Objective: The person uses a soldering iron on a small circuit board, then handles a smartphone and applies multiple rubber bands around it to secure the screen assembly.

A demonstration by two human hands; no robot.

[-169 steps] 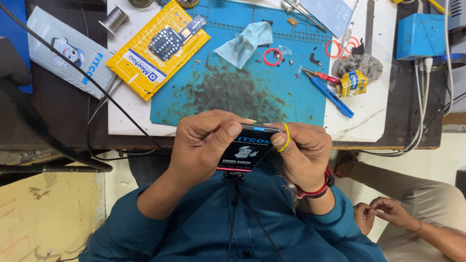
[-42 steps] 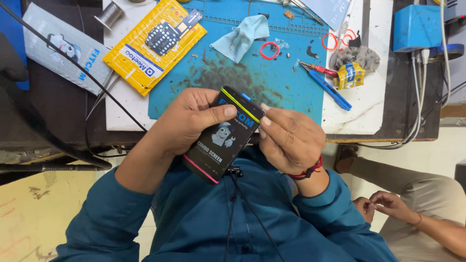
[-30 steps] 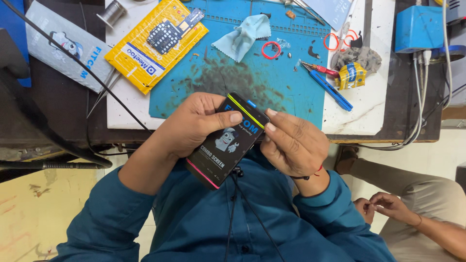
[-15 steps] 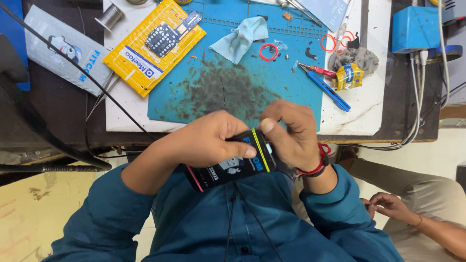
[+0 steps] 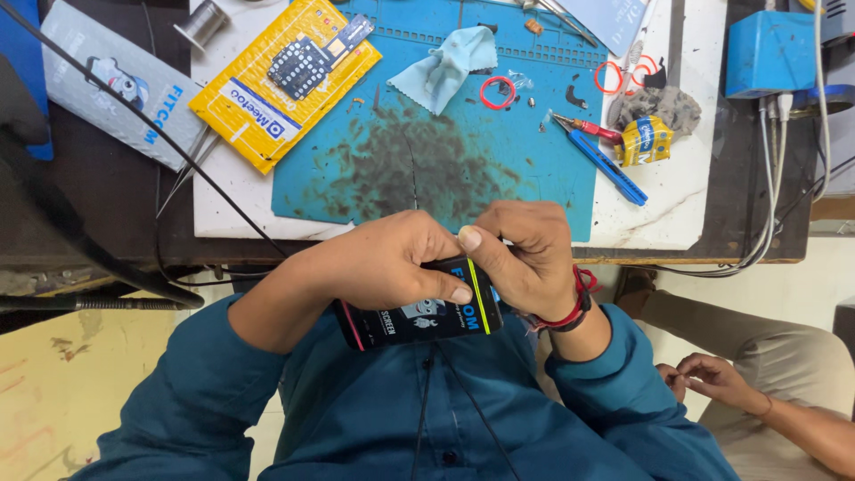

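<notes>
Close to the chest, flat black rectangular package with yellow stripe (image 5: pixel 419 316) gripped by left hand (image 5: pixel 392 263), right hand (image 5: pixel 521 254) pinching its top edge, stained blue mat (image 5: pixel 445 169) on surface beyond.

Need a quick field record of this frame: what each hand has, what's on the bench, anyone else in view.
left hand: left hand wraps the black packet from the left, thumb across its front
right hand: right hand pinches the packet's right end, near its yellow stripe
packet pose: held level above the lap, in front of the bench edge
bench: blue work mat, yellow packet, light blue cloth, red ring, blue-handled tool
other person: another person's hands, lower right, apart from the packet
</notes>
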